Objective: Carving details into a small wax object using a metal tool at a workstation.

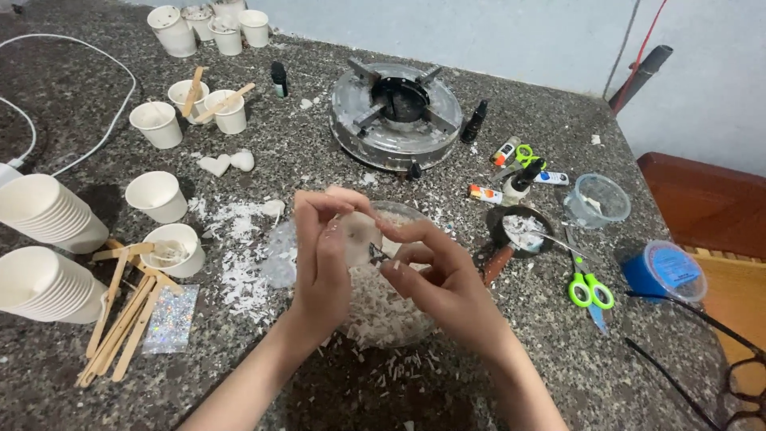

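Observation:
My left hand [323,255] holds a pale, rounded lump of white wax [361,236] over a clear bowl [411,323] filled with white wax shavings [381,307]. Thumb and fingers wrap the lump from the left. My right hand [437,271] pinches a small dark metal blade [377,255] whose tip touches the lump's right side. Both hands hover just above the bowl in the middle of the speckled stone counter [495,104].
White paper cups [159,196] and two cup stacks [44,209] stand at left, with wooden sticks [120,315] and a glitter packet [171,318]. A round metal burner [396,112] sits behind. At right lie green scissors [589,289], a small pan [523,231], a clear tub [598,199], a blue tub [666,271].

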